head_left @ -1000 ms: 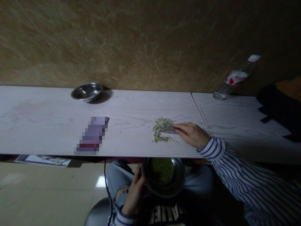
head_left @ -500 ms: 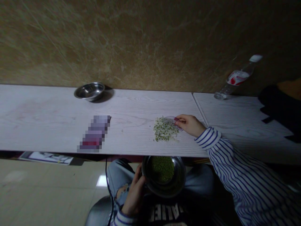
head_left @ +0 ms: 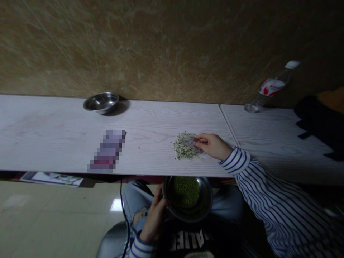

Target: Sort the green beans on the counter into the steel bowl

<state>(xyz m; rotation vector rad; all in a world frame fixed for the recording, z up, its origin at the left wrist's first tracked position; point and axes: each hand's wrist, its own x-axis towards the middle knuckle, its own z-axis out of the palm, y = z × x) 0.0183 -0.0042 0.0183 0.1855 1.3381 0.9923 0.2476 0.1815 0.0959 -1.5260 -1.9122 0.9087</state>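
My left hand [head_left: 157,215] grips the left rim of a steel bowl [head_left: 205,206], which sits over my lap below the table edge. Small green beans [head_left: 186,190], like mung beans, lie in the bowl. Above the table, the fingers of my right hand [head_left: 213,145] pinch the right side of a thin, see-through piece with a rounded edge [head_left: 186,141]; its kind is unclear. Under and around that piece, green grains and pale bits [head_left: 185,154] are scattered on the tabletop.
Another steel bowl [head_left: 100,103] rests near the wall at the left. In front of it lies a blurred-out flat object [head_left: 109,150]. A clear bottle with a red and white label [head_left: 271,87] stands at the right, near a dark item [head_left: 319,122]. The table's front edge [head_left: 150,175] runs above my lap.
My right hand has moved a little left, carrying the see-through piece further over the scattered grains. My left hand keeps its hold on the bowl.
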